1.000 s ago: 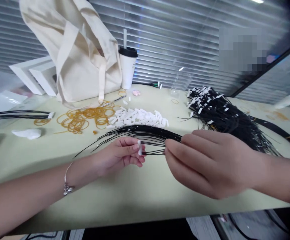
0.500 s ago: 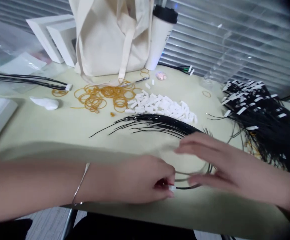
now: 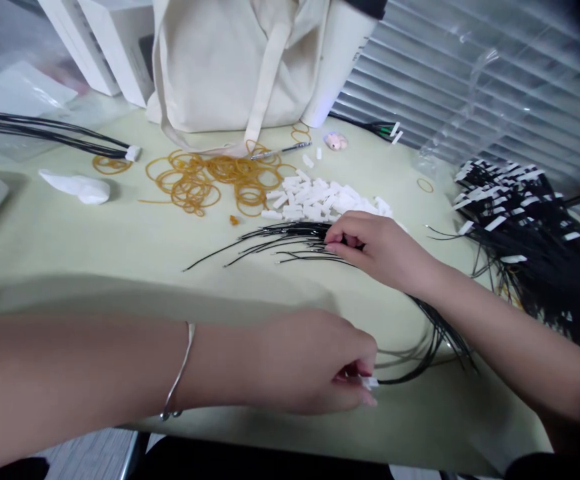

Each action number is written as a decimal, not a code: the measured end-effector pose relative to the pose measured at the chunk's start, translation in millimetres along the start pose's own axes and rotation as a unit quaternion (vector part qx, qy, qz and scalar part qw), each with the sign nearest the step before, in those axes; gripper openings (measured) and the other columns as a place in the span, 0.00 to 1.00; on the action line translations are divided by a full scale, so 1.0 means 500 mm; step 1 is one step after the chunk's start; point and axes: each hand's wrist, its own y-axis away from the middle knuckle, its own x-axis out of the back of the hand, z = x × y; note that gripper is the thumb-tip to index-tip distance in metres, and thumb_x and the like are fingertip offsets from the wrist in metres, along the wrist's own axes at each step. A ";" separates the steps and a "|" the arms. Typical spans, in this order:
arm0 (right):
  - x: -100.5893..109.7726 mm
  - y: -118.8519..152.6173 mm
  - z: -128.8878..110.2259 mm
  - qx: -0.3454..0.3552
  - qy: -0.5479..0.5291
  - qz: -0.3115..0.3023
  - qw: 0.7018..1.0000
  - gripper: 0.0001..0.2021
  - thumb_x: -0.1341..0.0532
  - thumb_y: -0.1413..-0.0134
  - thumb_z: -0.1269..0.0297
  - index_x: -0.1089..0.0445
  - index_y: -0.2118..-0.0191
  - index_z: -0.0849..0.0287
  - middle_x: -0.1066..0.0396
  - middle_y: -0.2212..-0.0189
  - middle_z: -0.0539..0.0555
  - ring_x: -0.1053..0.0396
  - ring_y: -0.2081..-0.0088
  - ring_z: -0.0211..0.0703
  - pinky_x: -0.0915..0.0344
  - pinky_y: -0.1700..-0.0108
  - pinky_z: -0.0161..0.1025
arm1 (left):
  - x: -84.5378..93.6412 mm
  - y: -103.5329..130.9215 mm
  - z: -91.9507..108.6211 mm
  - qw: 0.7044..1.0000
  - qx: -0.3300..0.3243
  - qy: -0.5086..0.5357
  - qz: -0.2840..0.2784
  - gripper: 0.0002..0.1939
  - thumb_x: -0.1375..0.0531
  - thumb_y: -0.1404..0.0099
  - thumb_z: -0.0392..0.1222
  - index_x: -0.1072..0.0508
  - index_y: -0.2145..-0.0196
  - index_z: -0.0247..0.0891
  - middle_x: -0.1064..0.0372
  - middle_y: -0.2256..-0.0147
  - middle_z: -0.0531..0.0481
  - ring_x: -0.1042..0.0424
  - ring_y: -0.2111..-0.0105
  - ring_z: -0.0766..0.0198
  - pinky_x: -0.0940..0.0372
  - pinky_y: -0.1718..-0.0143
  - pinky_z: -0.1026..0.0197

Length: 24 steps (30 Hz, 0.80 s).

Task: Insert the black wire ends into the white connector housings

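Observation:
Near the table's front edge, my left hand point(image 3: 320, 363) pinches a small white connector point(image 3: 369, 382), from which black wires curve off to the right. Farther back, my right hand point(image 3: 380, 250) has its fingers closed at a bundle of loose black wires point(image 3: 295, 230); its fingertips press together on the strands, though which ones they grip is hidden. The wire tips fan out to the left. Just behind the bundle lies a heap of small white connectors point(image 3: 320, 197), partly covered by my right hand.
Yellow rubber bands point(image 3: 195, 180) lie left of the connector heap. A cloth bag point(image 3: 235, 73) and a white cup point(image 3: 340, 60) stand at the back. Many black wires with white connectors point(image 3: 535, 233) are piled at the right. A wire bundle point(image 3: 60, 137) lies at the far left.
My right hand has moved back and left from its open pose and closed at the wire bundle. My left hand still holds the white connector. The camera view has shifted slightly.

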 end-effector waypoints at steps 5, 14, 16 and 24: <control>-0.008 -0.017 -0.006 0.010 -0.002 -0.024 1.000 0.06 0.44 0.44 0.64 0.33 0.65 0.60 0.36 0.67 0.51 0.40 0.68 0.31 0.43 0.65 0.30 | -0.001 0.000 0.000 1.000 0.000 0.000 -0.006 0.08 0.39 0.41 0.42 0.30 0.69 0.34 0.31 0.72 0.52 0.34 0.73 0.70 0.43 0.73 0.69; -0.030 -0.015 -0.024 0.042 0.194 -0.001 0.980 0.11 0.54 0.40 0.69 0.37 0.67 0.63 0.37 0.67 0.56 0.43 0.64 0.40 0.45 0.61 0.38 | 0.006 0.000 0.004 1.000 -0.003 0.012 -0.006 0.06 0.40 0.41 0.40 0.30 0.69 0.33 0.30 0.72 0.50 0.35 0.74 0.70 0.44 0.75 0.68; -0.030 -0.013 -0.023 0.039 0.198 0.007 0.979 0.10 0.54 0.40 0.69 0.37 0.67 0.63 0.37 0.69 0.55 0.43 0.65 0.39 0.45 0.61 0.37 | 0.007 0.000 0.004 1.000 -0.010 0.014 0.002 0.06 0.40 0.41 0.39 0.30 0.69 0.32 0.29 0.73 0.49 0.34 0.74 0.69 0.43 0.75 0.68; -0.019 -0.013 -0.024 0.067 0.181 -0.014 0.981 0.14 0.55 0.37 0.65 0.34 0.64 0.63 0.34 0.64 0.56 0.40 0.60 0.41 0.45 0.55 0.39 | 0.009 0.003 0.011 1.000 0.000 -0.005 0.003 0.07 0.40 0.39 0.40 0.29 0.68 0.32 0.30 0.72 0.50 0.34 0.75 0.70 0.43 0.75 0.69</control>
